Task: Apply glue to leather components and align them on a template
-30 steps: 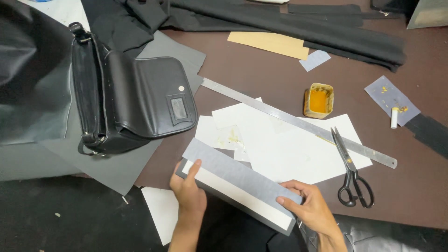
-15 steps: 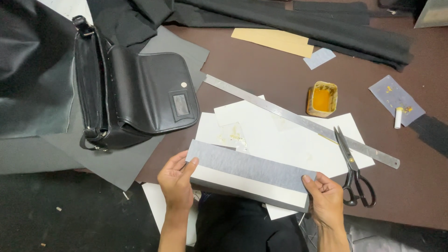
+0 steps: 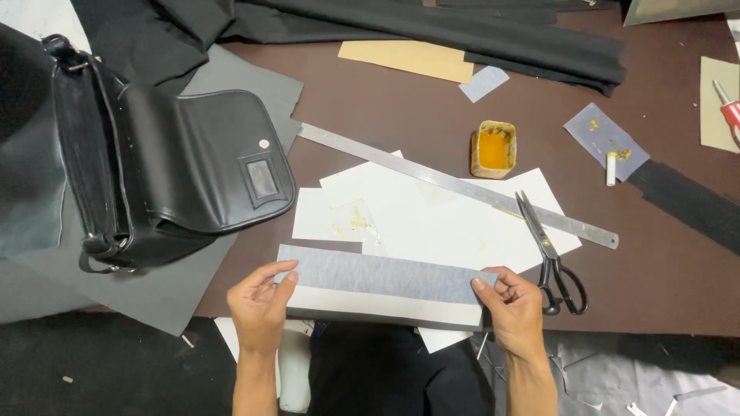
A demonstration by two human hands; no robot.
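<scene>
Two hands, left hand (image 3: 258, 304) and right hand (image 3: 515, 306), grip one grey strip (image 3: 383, 285).

One camera on my head looks steeply down at the brown table (image 3: 401, 115) from close above, my hands at the frame's near edge.

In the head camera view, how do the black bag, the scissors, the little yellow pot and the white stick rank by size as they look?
Largest to smallest, as they look:
1. black bag
2. scissors
3. yellow pot
4. white stick
All rest on the same table, so nearness hardly skews the order.
</scene>
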